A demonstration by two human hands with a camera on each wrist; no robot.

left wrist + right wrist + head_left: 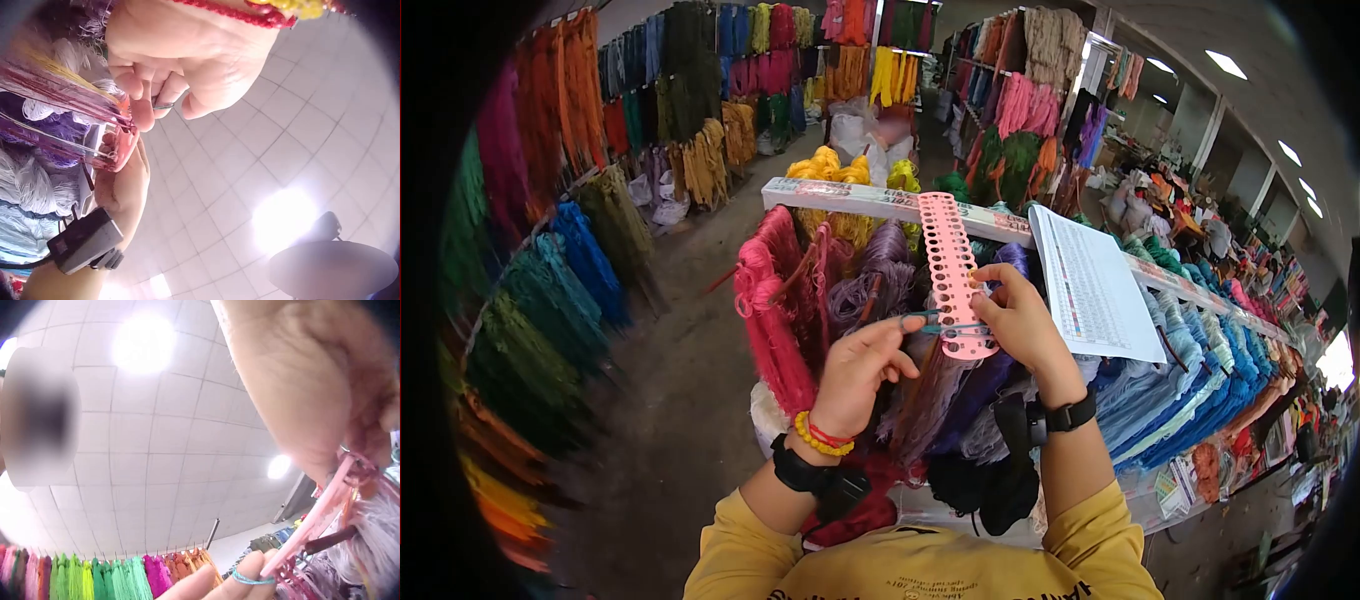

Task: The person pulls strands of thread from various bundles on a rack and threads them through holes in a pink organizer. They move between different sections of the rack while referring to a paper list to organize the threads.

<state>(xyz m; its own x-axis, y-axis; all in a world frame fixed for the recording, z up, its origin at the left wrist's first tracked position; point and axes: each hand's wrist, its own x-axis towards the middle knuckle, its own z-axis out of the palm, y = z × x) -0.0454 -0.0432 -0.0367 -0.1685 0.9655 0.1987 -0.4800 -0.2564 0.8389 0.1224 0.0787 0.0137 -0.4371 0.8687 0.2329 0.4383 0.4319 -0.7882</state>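
A long pink thread card (948,265) with rows of round holes slants over hanging skeins. My right hand (1020,315) pinches its right edge near the lower end. Teal thread (950,329) crosses the card and runs to my left hand (860,365), which holds it at the fingertips just left of the card. In the right wrist view the teal thread (250,580) bends round a left fingertip. Dark red and pale threads (69,100) hang from the card in the left wrist view. The right fingertips behind the card are hidden.
A white rail (850,197) with handwritten marks carries the skeins, with crimson yarn (770,300) at left and blue yarn (1190,370) at right. A printed sheet (1090,285) lies over the rail. Racks of coloured skeins (550,290) line the left aisle.
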